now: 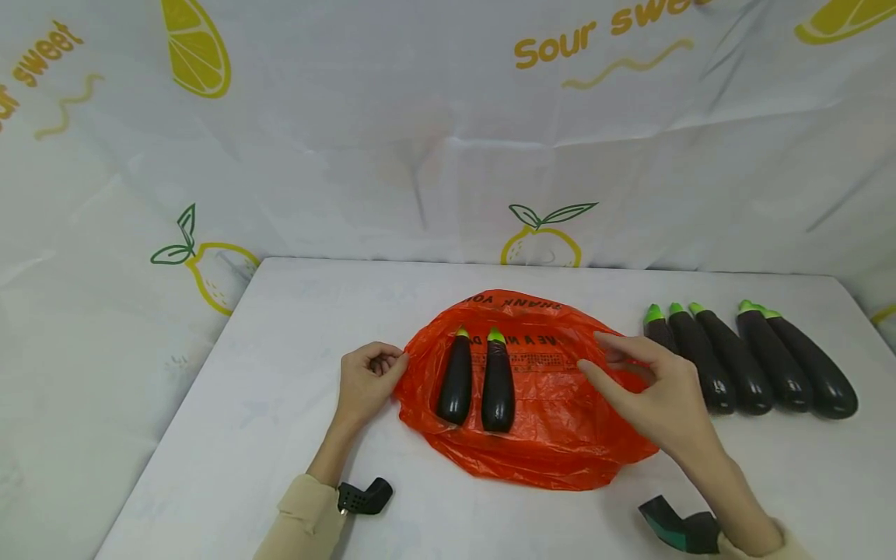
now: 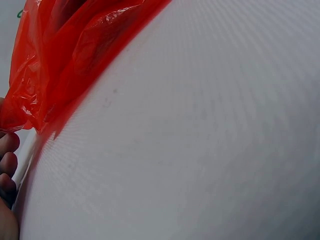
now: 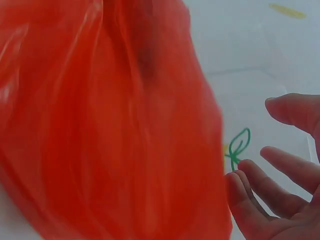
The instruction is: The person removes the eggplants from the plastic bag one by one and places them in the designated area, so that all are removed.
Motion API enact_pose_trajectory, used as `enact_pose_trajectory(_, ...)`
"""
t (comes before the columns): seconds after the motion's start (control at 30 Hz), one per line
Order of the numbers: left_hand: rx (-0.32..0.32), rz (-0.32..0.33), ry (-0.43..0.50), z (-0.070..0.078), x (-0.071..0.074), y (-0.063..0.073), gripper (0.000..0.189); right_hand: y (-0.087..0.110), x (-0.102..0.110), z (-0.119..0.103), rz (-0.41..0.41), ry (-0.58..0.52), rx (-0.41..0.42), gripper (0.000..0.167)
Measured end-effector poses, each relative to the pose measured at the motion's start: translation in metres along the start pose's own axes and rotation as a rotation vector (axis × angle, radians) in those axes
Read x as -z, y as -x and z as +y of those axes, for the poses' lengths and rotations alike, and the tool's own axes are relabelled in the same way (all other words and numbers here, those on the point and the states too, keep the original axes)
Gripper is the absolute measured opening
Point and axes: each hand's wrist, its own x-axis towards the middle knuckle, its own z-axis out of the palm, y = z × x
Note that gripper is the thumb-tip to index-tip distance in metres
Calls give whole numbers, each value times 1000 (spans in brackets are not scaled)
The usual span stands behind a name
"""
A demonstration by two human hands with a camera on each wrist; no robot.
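Observation:
A red plastic bag (image 1: pixel 546 420) with dark printing lies spread on the table, its mouth open. Two eggplants (image 1: pixel 456 381) with green tips lie side by side in it, left of its middle. At the bag's left edge, my left hand (image 1: pixel 367 379) pinches the plastic between thumb and curled fingers; in the left wrist view its fingertips (image 2: pixel 9 145) show right under the red film. My right hand (image 1: pixel 654 389) is over the bag's right edge, thumb and fingers parted with nothing between them. The right wrist view shows its fingers (image 3: pixel 275 195) spread beside the red plastic.
Several more eggplants (image 1: pixel 756 358) lie in a row right of the bag, partly behind my right hand. The white table (image 1: pixel 294 311) ends at the back against a white cloth (image 1: pixel 336 179) printed with lemons and lettering. A dark device is worn on each wrist.

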Motion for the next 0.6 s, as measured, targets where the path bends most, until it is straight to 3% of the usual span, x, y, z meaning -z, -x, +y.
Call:
enact_pose_trajectory(0.2,-4,2,2,-2,1,1,7,1,-26,-10,-65,-57,0,43)
enact_pose_trajectory(0.6,-20,-3,15,-4,0,0,7,7,-67,-22,-217,-127,-139,50)
